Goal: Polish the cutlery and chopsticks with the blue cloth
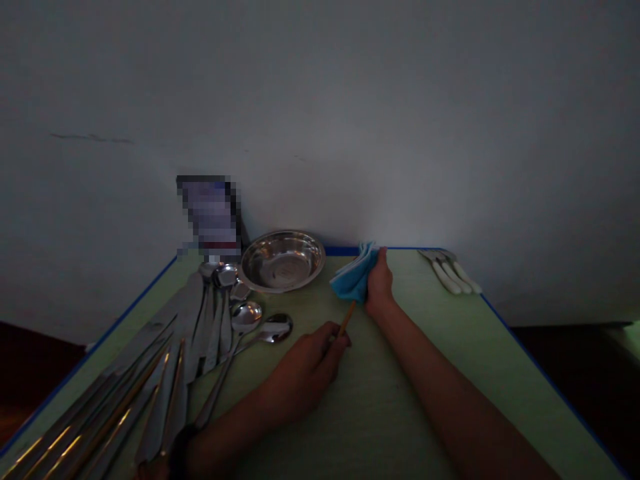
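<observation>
My left hand (pixel 320 357) is closed on the near end of a thin yellowish-brown stick (pixel 347 319), which slants up and away over the table. Its far end disappears into a folded blue cloth (pixel 351 281) with a white edge, so I cannot see what kind of utensil it is. My right hand (pixel 381 285) grips that cloth from the right side, its fingers mostly hidden behind the fabric. Just left of the cloth sits a shiny round metal bowl (pixel 284 263). Two metal spoons (pixel 247 316) lie between the bowl and my left forearm.
Several table knives (pixel 165 393) and more spoons (pixel 226 275) cover the left side of the light green table (pixel 390 413). A blurred-out phone-like screen (pixel 213 213) leans on the wall behind. Three white-handled forks (pixel 453 272) lie at the far right corner.
</observation>
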The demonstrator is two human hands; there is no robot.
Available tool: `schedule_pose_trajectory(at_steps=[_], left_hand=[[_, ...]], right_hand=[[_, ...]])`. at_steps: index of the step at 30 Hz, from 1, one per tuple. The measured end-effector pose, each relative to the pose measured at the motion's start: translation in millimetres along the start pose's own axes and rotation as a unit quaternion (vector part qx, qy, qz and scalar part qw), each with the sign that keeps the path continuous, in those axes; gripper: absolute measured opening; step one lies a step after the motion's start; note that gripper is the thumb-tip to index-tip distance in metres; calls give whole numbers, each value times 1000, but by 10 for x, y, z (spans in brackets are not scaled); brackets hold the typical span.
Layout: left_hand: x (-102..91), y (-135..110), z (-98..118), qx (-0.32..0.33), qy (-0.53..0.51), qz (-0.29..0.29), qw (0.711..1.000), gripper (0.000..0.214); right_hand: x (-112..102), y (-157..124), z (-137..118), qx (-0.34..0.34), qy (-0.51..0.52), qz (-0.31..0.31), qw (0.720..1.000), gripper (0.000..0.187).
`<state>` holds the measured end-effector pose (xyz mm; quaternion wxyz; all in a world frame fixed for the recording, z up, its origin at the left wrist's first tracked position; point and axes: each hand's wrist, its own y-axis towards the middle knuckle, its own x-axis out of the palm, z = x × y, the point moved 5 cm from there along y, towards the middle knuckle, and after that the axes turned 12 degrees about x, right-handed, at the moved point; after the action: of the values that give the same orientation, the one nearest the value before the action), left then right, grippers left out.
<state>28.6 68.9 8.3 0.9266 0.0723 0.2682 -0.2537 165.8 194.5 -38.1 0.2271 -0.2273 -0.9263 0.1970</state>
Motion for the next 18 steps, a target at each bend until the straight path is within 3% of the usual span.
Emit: schedule_pose_trajectory(at_steps=[11, 18], left_hand=[[-16, 2, -19, -53, -79, 3, 995, 31], [-20, 4, 6, -4, 28, 4, 1000, 26]], right_hand=[[100, -60, 7, 11, 14, -55, 998, 18], [28, -44, -13, 17, 31, -19, 999, 18]])
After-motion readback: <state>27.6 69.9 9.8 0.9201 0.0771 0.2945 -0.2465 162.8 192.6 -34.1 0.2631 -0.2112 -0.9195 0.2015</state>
